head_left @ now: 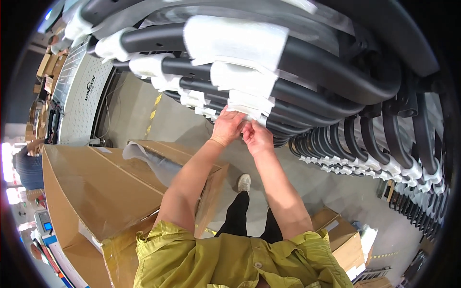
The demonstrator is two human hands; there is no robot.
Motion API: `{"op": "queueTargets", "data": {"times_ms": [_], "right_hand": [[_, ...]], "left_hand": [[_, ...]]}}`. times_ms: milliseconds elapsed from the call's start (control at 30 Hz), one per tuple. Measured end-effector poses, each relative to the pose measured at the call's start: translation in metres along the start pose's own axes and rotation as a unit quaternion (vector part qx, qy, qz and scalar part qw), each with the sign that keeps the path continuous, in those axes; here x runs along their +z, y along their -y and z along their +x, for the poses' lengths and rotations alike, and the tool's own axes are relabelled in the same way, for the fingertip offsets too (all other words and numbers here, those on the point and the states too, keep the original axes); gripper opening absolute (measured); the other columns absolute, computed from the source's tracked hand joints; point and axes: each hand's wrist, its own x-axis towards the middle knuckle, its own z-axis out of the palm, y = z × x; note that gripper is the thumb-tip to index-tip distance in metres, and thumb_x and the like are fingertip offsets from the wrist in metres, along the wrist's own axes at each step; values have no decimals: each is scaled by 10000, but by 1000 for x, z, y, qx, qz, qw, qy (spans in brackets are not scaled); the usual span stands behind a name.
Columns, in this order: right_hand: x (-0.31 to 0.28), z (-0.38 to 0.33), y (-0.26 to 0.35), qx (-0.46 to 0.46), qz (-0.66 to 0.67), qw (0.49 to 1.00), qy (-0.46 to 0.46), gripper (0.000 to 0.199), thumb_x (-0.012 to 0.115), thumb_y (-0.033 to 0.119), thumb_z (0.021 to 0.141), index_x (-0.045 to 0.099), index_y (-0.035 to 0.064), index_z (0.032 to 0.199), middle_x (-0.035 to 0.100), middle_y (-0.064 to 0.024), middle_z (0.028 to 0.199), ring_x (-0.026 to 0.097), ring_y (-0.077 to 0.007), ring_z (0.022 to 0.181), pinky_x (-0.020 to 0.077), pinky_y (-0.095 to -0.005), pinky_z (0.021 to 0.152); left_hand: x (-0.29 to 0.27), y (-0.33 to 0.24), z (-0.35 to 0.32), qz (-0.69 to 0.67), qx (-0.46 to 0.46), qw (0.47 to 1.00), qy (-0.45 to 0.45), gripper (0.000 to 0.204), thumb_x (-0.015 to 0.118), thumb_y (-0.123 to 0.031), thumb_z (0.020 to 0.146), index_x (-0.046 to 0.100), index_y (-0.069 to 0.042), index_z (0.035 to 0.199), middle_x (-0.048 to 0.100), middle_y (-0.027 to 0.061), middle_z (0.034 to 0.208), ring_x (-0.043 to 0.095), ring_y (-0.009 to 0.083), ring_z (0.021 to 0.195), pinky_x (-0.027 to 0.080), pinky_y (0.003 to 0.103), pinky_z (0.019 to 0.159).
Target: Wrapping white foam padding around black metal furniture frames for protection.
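Observation:
Black bent metal tube frames (pixel 331 62) hang stacked in a row in front of me, with white foam wrap (pixel 235 41) around their middles. At the lower end of this stack both my hands meet at a white foam wrap sheet (pixel 250 104). My left hand (pixel 227 126) has its fingers closed on the wrap's lower left edge. Close beside it, my right hand (pixel 259 138) is curled, thumb and fingers pinched at the wrap's lower edge. The fingertips are partly hidden, and so is the tube behind them.
A large open cardboard box (pixel 96 185) stands at my left, with grey sheet material (pixel 156 161) on it. More black frames (pixel 379 144) with white wrap hang at the right. A smaller carton (pixel 338 235) sits behind my right arm. Another person (pixel 30 165) is at the far left.

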Motion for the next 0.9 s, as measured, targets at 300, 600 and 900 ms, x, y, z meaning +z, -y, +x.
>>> {"op": "queueTargets", "data": {"times_ms": [300, 600, 900], "right_hand": [[6, 8, 14, 126, 169, 977, 12, 105, 459, 45, 836, 505, -50, 846, 554, -99, 727, 562, -165, 592, 504, -216, 523], [-2, -47, 11, -557, -634, 494, 211, 196, 506, 39, 775, 545, -33, 953, 550, -145, 969, 542, -286, 878, 454, -341, 755], [-2, -9, 32, -498, -847, 163, 93, 438, 441, 75, 744, 370, -14, 1167, 541, -156, 1011, 554, -254, 874, 406, -358, 782]], "left_hand": [[-11, 0, 7, -60, -64, 995, 49, 285, 629, -256, 671, 597, -88, 899, 581, 119, 869, 516, 297, 883, 364, 395, 883], [-5, 1, 16, -108, -115, 985, 68, 258, 572, -361, 726, 664, -122, 756, 579, 110, 800, 496, 279, 865, 318, 381, 872], [33, -5, 21, 4, -123, 991, -58, 246, 515, -222, 714, 580, -138, 936, 573, 67, 944, 499, 245, 938, 282, 417, 904]]}}
